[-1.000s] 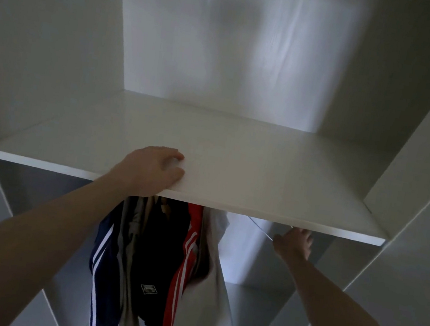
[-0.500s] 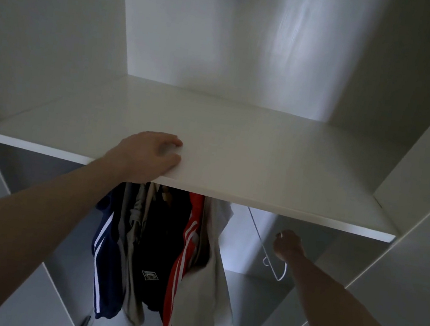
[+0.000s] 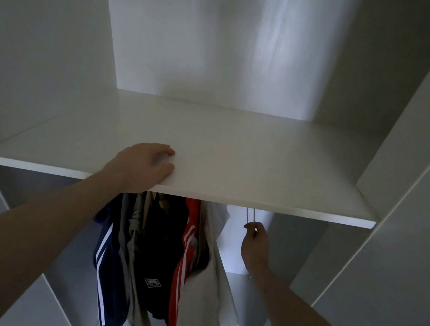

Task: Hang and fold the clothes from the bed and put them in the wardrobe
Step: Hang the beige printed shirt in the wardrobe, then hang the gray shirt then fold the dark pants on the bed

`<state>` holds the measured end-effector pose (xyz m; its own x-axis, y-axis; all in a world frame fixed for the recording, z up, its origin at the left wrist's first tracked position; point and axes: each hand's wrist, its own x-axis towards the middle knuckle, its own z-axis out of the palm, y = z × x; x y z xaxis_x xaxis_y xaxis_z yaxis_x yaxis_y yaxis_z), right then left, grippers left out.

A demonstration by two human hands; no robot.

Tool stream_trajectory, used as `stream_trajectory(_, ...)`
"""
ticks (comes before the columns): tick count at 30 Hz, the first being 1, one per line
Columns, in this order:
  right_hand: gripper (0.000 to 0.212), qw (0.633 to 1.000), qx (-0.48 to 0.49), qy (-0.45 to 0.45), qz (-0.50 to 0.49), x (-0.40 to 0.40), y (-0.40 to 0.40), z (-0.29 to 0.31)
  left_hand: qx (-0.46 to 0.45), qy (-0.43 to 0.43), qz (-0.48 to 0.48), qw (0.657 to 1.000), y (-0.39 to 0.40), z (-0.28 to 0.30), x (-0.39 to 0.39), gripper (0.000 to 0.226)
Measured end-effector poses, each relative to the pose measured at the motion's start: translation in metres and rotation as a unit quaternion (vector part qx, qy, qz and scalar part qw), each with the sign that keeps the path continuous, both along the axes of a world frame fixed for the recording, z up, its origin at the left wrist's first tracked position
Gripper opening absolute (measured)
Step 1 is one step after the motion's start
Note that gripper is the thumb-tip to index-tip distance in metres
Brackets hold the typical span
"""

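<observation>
I face the open white wardrobe. My left hand (image 3: 144, 165) rests on the front edge of its shelf (image 3: 262, 175), fingers loosely bent on the board. Below the shelf, my right hand (image 3: 255, 241) pinches a thin white wire hanger (image 3: 250, 216) whose top is hidden behind the shelf edge. Left of it hang several garments: a navy one with white stripes (image 3: 108, 255), a grey one (image 3: 133, 234), a black one with a small logo (image 3: 158, 254), a red one with white stripes (image 3: 187, 244) and a pale one (image 3: 208, 280).
White wardrobe side walls (image 3: 411, 190) close in left and right. The rail is hidden under the shelf. A gap in the hanging space lies right of the pale garment, around my right hand.
My right hand, which had dropped lower with the wire hanger, is now raised closer to the shelf's underside, pinching the hanger. My left hand stays on the shelf edge.
</observation>
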<state>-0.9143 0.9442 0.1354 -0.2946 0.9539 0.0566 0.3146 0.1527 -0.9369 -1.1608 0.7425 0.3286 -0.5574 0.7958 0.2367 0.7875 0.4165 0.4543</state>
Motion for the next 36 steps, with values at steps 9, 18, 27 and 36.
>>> stream_trajectory(9, 0.026, 0.997, 0.014, -0.08, -0.003, 0.055, -0.082, -0.012, -0.004, -0.002, -0.014, 1.0, -0.003, 0.005, 0.008, 0.047)
stream_trajectory(18, 0.023, 0.989, -0.034, -0.125, -0.071, 0.129, -0.209, -0.011, 0.045, 0.034, -0.114, 0.992, -0.019, 0.013, 0.021, 0.047)
stream_trajectory(27, 0.025, 0.984, -0.027, -0.107, -0.14, 0.217, -0.372, 0.026, 0.146, 0.112, -0.395, 0.9, -0.096, -0.025, 0.109, 0.028)
stream_trajectory(36, 0.026, 0.97, -0.064, -0.149, -0.182, 0.329, -0.539, 0.063, -0.077, -0.047, -0.539, 0.837, -0.184, -0.131, 0.258, 0.071)
